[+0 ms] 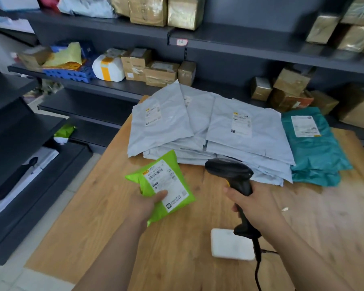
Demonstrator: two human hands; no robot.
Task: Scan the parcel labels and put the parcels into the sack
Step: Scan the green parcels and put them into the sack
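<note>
My left hand grips a small lime-green parcel over the wooden table, thumb on its white label, which faces up. My right hand holds a black barcode scanner by its handle, the scanner's head level with the parcel and a short gap to its right. Behind them lies a stack of several grey mailer parcels, with teal parcels stacked at its right. No sack is in view.
A white flat box lies on the table near the scanner's cable. Dark shelving behind the table holds cardboard boxes and wrapped packages. A lower dark shelf unit stands to the left, with tiled floor between it and the table.
</note>
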